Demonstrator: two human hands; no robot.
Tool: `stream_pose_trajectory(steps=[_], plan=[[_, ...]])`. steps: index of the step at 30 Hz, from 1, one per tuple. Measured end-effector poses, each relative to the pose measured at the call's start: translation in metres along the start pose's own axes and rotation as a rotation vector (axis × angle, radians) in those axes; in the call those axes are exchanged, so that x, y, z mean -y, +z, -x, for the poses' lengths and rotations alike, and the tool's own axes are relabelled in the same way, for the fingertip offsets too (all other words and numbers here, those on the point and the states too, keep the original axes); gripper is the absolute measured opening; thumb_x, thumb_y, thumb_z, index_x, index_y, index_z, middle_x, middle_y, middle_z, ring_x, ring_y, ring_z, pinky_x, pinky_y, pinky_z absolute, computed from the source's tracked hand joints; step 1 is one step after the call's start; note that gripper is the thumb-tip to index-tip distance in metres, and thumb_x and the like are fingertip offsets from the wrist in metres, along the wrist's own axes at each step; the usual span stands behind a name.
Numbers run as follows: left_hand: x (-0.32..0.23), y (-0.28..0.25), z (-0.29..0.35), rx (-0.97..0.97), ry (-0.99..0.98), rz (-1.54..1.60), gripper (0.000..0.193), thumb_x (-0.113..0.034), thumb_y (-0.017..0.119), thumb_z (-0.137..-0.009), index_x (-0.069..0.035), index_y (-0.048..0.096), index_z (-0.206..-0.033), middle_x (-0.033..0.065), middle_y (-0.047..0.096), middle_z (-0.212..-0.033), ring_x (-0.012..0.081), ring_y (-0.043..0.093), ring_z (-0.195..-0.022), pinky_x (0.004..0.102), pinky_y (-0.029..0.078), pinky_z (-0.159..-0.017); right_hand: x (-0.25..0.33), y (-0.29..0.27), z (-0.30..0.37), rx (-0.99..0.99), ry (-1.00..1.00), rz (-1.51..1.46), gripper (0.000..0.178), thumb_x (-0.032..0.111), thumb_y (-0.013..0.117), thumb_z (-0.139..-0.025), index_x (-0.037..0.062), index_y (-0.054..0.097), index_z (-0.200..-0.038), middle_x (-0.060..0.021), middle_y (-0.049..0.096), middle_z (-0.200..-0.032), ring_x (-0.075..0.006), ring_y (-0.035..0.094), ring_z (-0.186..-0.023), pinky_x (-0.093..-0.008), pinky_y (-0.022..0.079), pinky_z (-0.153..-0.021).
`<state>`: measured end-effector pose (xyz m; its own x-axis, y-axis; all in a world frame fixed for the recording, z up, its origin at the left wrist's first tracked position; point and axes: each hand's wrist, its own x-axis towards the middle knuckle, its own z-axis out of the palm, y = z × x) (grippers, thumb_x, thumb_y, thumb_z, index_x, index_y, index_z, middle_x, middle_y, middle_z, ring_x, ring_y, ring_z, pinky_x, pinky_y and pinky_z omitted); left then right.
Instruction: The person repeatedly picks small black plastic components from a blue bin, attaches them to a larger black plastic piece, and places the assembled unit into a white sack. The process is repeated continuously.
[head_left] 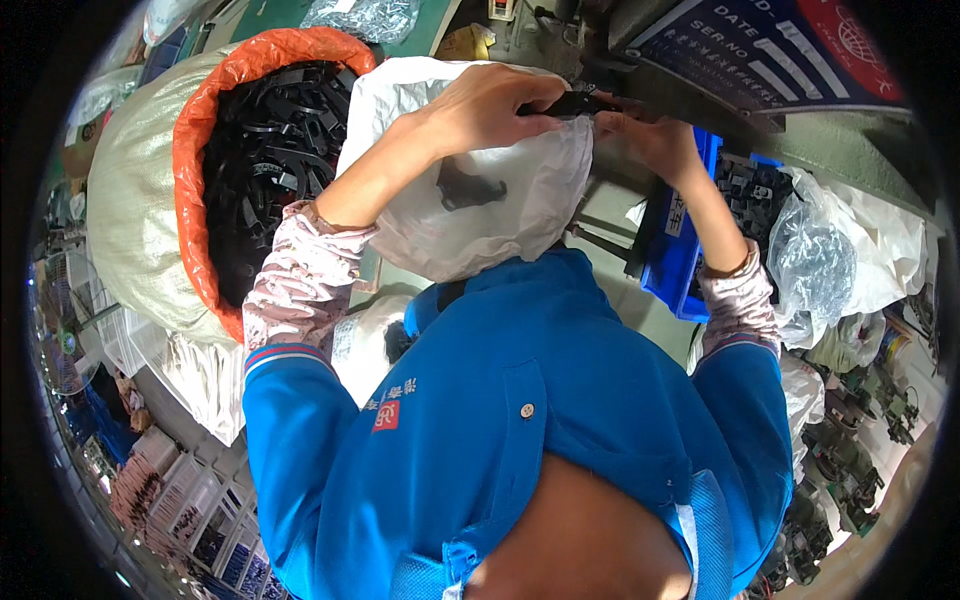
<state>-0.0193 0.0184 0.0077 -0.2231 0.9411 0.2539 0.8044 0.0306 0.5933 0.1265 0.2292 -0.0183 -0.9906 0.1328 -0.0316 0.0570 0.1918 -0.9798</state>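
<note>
Over the mouth of the white bag (pixel 545 185), just under the green machine housing (pixel 860 150), we have a slender black part (pixel 578 103) up in the air between two bare hands! On its left end the left hand (pixel 495 108) has thumb and fingers pinched together. Across at the other end, the right hand (pixel 650 145) sits against it, deep in shadow; whether those fingers truly pinch, I can't tell.

What could spoil this? A slack pinch, I'd say: one slip and it likely drops into the bag, where one dark piece (pixel 468 187) already lies, or down the gap beside the blue bin (pixel 665 270). And with that housing so near, a careless lift might knock knuckles or part.

Now the line of it: long axis running left to right, close to level, right end aimed toward the bin's side. Which end is its front? Too dark to call.
</note>
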Motion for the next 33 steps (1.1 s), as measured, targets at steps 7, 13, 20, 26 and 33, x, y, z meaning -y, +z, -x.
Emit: stream_pose_trajectory(steps=[7,13,20,26,33], plan=[[0.001,-0.002,0.012,-0.020,-0.098,-0.070,0.027,-0.036,0.062,-0.085,-0.013,0.056,-0.098,0.0106,0.062,-0.077,0.0321,0.059,-0.070,0.0392,0.045,-0.060,0.005,0.001,-0.002,-0.040,-0.063,0.084,0.031,0.008,0.066,-0.086,0.0009,0.061,-0.115,-0.0072,0.067,-0.101,-0.0101,0.060,-0.088,-0.0258,0.050,-0.081],[-0.005,0.021,0.020,-0.125,-0.090,-0.062,0.027,-0.034,0.061,-0.088,-0.011,0.055,-0.101,0.0125,0.064,-0.079,0.0353,0.060,-0.069,0.0410,0.047,-0.060,-0.018,0.021,-0.007,-0.319,-0.343,0.556,0.022,0.022,0.050,-0.095,0.0032,0.060,-0.091,-0.0165,0.059,-0.073,-0.0307,0.058,-0.063,-0.0355,0.045,-0.056],[-0.008,0.015,0.017,-0.127,-0.110,-0.047,0.025,-0.028,0.065,-0.085,-0.010,0.056,-0.098,0.0125,0.066,-0.082,0.0351,0.062,-0.071,0.0397,0.049,-0.061,-0.056,0.018,-0.055,-0.622,-0.918,0.953,0.013,0.014,0.049,-0.086,0.0059,0.056,-0.078,-0.0168,0.056,-0.069,-0.0391,0.054,-0.057,-0.0468,0.039,-0.047],[-0.015,0.015,0.019,-0.115,-0.171,-0.033,0.024,-0.027,0.066,-0.083,-0.008,0.056,-0.095,0.0122,0.066,-0.081,0.0351,0.062,-0.071,0.0393,0.049,-0.061,-0.055,0.021,-0.038,-0.487,-0.500,0.748,0.016,0.017,0.047,-0.087,0.0062,0.058,-0.089,-0.0200,0.056,-0.077,-0.0417,0.054,-0.068,-0.0486,0.041,-0.056],[-0.017,0.015,0.019,-0.100,-0.200,-0.029,0.024,-0.027,0.066,-0.083,-0.007,0.057,-0.094,0.0119,0.066,-0.080,0.0352,0.062,-0.070,0.0395,0.048,-0.061,-0.047,0.026,-0.045,-0.591,-0.695,0.670,0.020,0.022,0.046,-0.088,0.0066,0.058,-0.093,-0.0195,0.055,-0.084,-0.0424,0.052,-0.072,-0.0489,0.041,-0.061]])
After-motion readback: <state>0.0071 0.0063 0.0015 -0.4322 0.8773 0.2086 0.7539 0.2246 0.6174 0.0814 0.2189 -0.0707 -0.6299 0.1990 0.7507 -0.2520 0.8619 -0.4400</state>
